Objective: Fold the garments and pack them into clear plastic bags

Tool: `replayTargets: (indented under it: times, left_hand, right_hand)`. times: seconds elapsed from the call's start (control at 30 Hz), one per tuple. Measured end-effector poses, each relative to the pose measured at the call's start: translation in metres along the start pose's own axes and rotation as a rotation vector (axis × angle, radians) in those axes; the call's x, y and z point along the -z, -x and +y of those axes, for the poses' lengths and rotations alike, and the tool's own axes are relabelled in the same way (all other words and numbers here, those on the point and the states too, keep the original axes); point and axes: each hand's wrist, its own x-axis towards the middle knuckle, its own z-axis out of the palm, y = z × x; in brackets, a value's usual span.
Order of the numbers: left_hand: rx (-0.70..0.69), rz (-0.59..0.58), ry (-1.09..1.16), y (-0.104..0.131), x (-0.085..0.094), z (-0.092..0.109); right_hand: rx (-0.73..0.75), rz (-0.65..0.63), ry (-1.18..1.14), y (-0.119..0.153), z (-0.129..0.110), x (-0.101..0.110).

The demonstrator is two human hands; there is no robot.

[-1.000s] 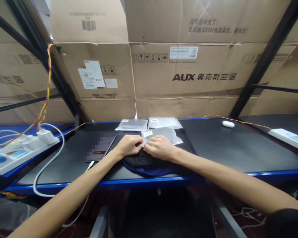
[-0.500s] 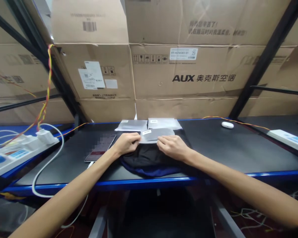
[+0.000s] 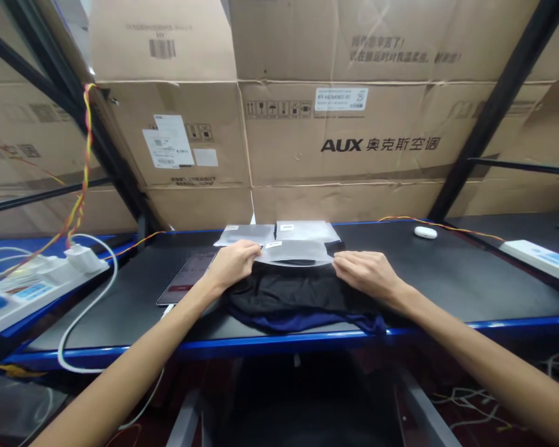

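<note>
A frosted plastic bag [image 3: 295, 250] with a small white label lies over folded black cloth with a dark blue edge [image 3: 302, 295]. My left hand [image 3: 235, 264] pinches the bag's near left corner. At its near right corner, my right hand [image 3: 366, 272] is closed on the edge with the fingers pressed together. The near edge bows between the hands, with a narrow dark gap along it. Two more frosted bags, one on the left [image 3: 246, 234] and one on the right [image 3: 307, 231], lie just behind.
A tablet or large phone [image 3: 186, 280] with a white cable lies left of the cloth. Power strips stand at the left [image 3: 41, 285] and right [image 3: 540, 257]. A small white case [image 3: 425, 233] sits on the black tabletop [image 3: 438, 279]. Cardboard [image 3: 284, 149] walls the back between black posts.
My right hand has moved right, from the bag's near edge out to its right corner. The near edge now spreads wider with a gap, and more of the black cloth shows.
</note>
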Motion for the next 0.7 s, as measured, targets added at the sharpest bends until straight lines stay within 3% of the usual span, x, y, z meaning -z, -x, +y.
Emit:
replayTargets:
  times: [0.07,0.13,0.27,0.4,0.57,0.7]
  left_hand:
    - [-0.001,0.071,-0.001,0.0,0.005,0.008]
    - [-0.092,0.084,0.034,0.0,0.01,0.023]
    - [-0.355,-0.096,0.104,0.001,0.011,0.061]
    - [-0.273,-0.085,0.016,-0.011,0.0,0.083]
    - [-0.107,-0.181,-0.071,-0.03,-0.015,0.086]
    - [0.054,-0.287,-0.104,-0.039,-0.03,0.085]
  right_hand:
    - [0.013,0.022,0.048,-0.002,-0.005,-0.001]
    - [0.04,0.047,0.109,-0.004,-0.01,-0.002]
    - [0.089,0.082,0.186,-0.005,-0.017,-0.003]
    - [0.121,0.081,0.169,-0.005,-0.019,-0.004]
    - [0.095,0.044,0.044,-0.006,-0.023,-0.004]
    - [0.168,0.051,0.059,-0.004,-0.024,-0.006]
